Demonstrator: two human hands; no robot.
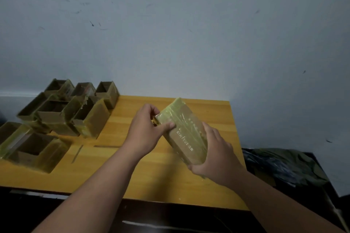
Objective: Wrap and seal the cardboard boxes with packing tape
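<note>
Box (pixel 186 134) held tilted above table (pixel 144 172), right of centre, tape-wrapped. Left hand (pixel 146 128) pinches its far end, thumb pressing tape; right hand (pixel 216 157) grasps near end. Step looks like smoothing the wrap; next probably sealing that end.

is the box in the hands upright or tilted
Tilted: the taped box leans diagonally between left hand and right hand.

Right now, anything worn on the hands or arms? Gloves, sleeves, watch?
Nothing worn. Left hand and right hand are bare, no gloves or rings visible. Both forearms are uncovered to the frame edge: no sleeves, watch or bands in view.
</note>
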